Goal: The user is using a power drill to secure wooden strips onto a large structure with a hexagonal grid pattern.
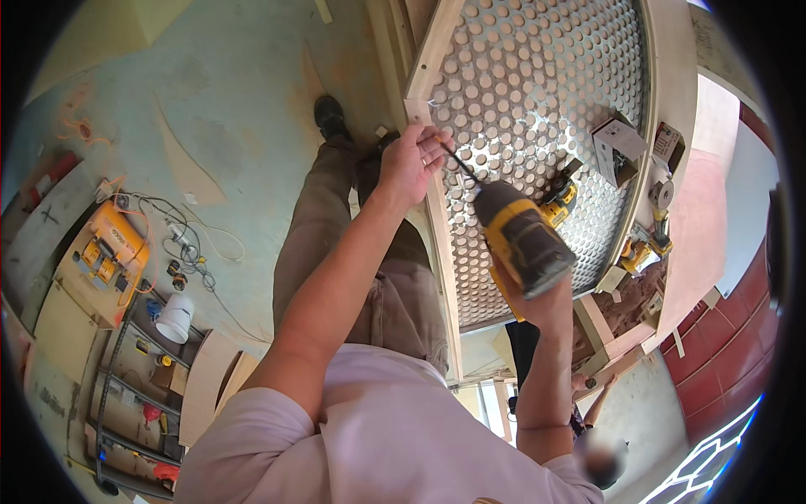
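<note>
My right hand [541, 298] is wrapped round the grip of a yellow and black cordless drill [525, 231], slightly blurred. Its long dark driver bit [463, 164] points up and left to the fingertips of my left hand [411, 164]. Those fingers are pinched together at the bit's tip; whatever small thing they hold there is too small to make out. Both hands are over the edge of a wooden frame [445, 244] around a perforated metal sheet [504, 84]. Another yellow and black power tool [560, 202] lies on the sheet beside the drill.
An open cardboard box [620, 153] sits on the metal sheet, with a smaller box [667, 143] and a yellow grinder [661, 214] near the far right rim. Leftward stand a shelf rack [109, 382], a white bucket [175, 317] and tangled cables [189, 244]. Another person [600, 462] is at lower right.
</note>
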Motion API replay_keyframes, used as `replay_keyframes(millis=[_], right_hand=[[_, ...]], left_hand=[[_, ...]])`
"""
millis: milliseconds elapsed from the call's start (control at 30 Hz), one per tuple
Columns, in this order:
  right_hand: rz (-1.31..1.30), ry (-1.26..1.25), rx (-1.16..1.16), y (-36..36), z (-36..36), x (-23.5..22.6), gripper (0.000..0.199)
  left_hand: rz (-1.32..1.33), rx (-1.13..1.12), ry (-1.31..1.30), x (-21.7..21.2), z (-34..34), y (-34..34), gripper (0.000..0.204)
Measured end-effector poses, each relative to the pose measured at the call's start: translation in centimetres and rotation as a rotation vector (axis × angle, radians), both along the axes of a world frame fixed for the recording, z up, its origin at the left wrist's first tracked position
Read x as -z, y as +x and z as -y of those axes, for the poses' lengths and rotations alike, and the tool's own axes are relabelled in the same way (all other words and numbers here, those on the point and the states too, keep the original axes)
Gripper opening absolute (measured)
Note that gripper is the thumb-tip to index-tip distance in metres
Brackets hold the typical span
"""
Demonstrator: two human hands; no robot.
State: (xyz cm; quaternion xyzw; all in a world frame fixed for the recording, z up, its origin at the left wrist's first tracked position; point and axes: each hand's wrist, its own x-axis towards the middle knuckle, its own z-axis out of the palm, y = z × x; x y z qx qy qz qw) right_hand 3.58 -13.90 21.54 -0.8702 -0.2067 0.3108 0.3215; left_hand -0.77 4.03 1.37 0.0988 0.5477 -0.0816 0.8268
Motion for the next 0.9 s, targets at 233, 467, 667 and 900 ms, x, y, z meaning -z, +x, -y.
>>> replay_keyframes(millis=[233,467,667,900], right_hand=[[0.069,0.15,0.563,3.6,2.1,4.4,0.021],[0.414,0.315,0.567,6.1,6.4,15.3,0.037],[0.106,0.152,0.787,1.9,8.2,18.0,0.021],[0.087,-0.336,0.183,-14.4,4.8,19.6,0.063]], left_hand=[[0.078,0.164,0.176,0.4,0.4,-0.6,0.03],[0.015,0.362,0.4,-0.3,0.9,-0.1,0.046],[-0.063,0.559,1.285,2.3,-1.7,-0.9,0.048],[0.035,0.596,1.366,2.6,-1.5,-0.1,0.037]])
